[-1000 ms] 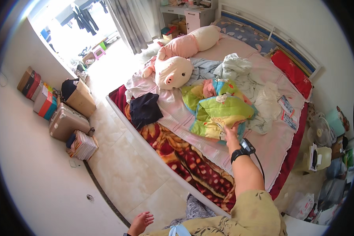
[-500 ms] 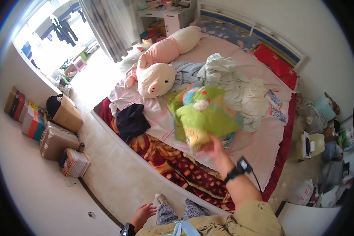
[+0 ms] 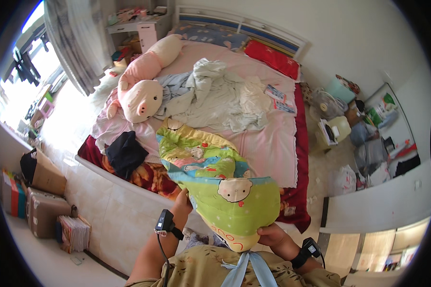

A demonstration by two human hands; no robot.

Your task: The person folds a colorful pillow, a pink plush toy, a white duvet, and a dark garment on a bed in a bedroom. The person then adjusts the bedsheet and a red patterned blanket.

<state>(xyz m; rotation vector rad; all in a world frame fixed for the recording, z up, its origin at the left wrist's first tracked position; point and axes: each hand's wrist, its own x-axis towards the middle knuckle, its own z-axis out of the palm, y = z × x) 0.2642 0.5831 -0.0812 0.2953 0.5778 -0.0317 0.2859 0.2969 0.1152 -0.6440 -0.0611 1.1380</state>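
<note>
- At the far left of the frame a brown suitcase [image 3: 42, 210] stands on the pale floor, with a stack of papers [image 3: 74, 233] just beside it at the lower left.
- A bit further right, a black piece of clothing [image 3: 124, 153] lies on the near edge of the bed [image 3: 273, 143].
- Above it, in the upper left middle, a big pink pig toy [image 3: 141, 98] lies on the bed.
- The left hand [image 3: 183, 201], low in the middle, is closed on the left edge of the green blanket [image 3: 225, 191]. A black band sits on that wrist.
- The green blanket has cartoon pictures on it. It is held up in front of the person, in the lower middle of the frame, and its top end reaches back to the bed.
- Behind it, in the upper middle, a heap of pale clothes [image 3: 215, 98] lies on the pink sheet.
- The right hand [image 3: 271, 235], low and right of the middle, grips the bottom edge of the blanket with bent fingers.
- Further right, a red pillow [image 3: 273, 58] lies at the head of the bed.
</note>
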